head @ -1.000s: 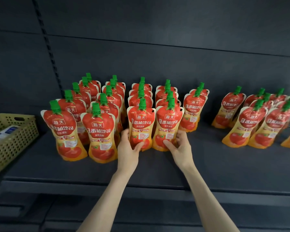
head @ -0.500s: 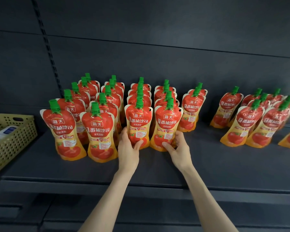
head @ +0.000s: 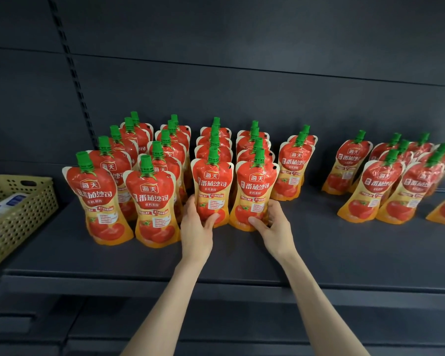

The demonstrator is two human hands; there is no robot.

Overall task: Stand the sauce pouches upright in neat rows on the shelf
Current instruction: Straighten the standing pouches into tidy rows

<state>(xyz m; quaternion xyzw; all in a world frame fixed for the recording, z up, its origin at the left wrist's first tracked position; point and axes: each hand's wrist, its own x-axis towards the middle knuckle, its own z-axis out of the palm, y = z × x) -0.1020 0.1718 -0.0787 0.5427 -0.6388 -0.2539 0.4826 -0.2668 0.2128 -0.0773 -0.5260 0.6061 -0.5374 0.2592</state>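
Two red-and-orange plastic sauce pouches with green screw caps stand upright, just beside each other, at the front of the middle rows on the dark grey metal shelf (head: 319, 250): the left front pouch (head: 212, 185) and the right front pouch (head: 257, 192). Both bare arms reach straight forward. The left hand (head: 197, 227) grips the left front pouch low down, thumb across its face and fingers curled round its left edge. The right hand (head: 276, 227) mirrors this on the right front pouch. Each label reads "海天" in a badge above white "番茄沙司", with a tomato pictured below. Matching rows of pouches (head: 149, 199) stand behind and to the left. A looser group of leaning pouches (head: 378, 191) sits well apart on the right. An olive perforated plastic basket (head: 23, 214) sits at the shelf's left end.
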